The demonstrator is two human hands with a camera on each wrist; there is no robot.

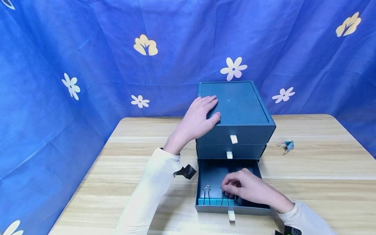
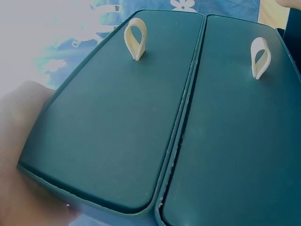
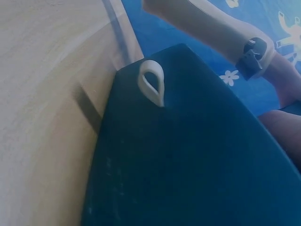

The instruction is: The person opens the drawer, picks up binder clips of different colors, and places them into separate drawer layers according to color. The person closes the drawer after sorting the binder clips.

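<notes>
A dark teal drawer unit (image 1: 238, 104) stands on the table with its bottom drawer (image 1: 205, 174) pulled out. My left hand (image 1: 199, 119) rests on the unit's top at the left edge, fingers spread. Inside the drawer, my right hand (image 1: 246, 186) pinches the wire handles of a teal binder clip (image 1: 222, 202), its fingers hiding part of them. Just left of it, a second teal binder clip (image 1: 206, 201) stands along the drawer's front wall, handles up. In the right wrist view the drawer front (image 3: 188, 155) covers most of the fingers.
Teal binder clips (image 1: 288, 146) lie on the wooden table (image 1: 317, 169) right of the unit. White pull loops (image 1: 233, 139) stick out from the drawer fronts. A blue curtain (image 1: 182, 65) with flowers hangs behind the table.
</notes>
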